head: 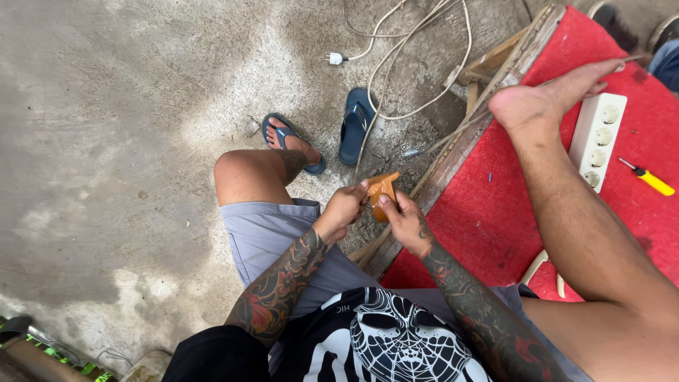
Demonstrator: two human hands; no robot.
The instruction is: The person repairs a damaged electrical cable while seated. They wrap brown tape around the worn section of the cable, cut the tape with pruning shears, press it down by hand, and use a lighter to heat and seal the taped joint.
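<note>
Hands (378, 209) grip orange piece (382, 189) beside red platform (495, 205).

We note a red carpeted platform (488, 212) bearing a white plastic power strip (598, 138) and a yellow-handled screwdriver (649, 178). The grey concrete floor (127, 141) beside it carries a loose blue rubber flip-flop (355, 124) and white cables (417, 56).

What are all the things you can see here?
Small part: one, orange, held between both hands.
Power strip: one, white, on the red mat.
Screwdriver: one, yellow handle, on the mat right of the strip.
Mat: one, red, on a wood-edged platform.
Cable with plug: white, looped on the concrete floor.
Flip-flops: two, blue; one lies empty, one is worn on the foot.
Shoes: dark, top right corner, partly cut off.
Left hand: fingers pinch the part.
Right hand: fingers grip the part.
Legs: two, bare; the right foot rests on the mat.
</note>
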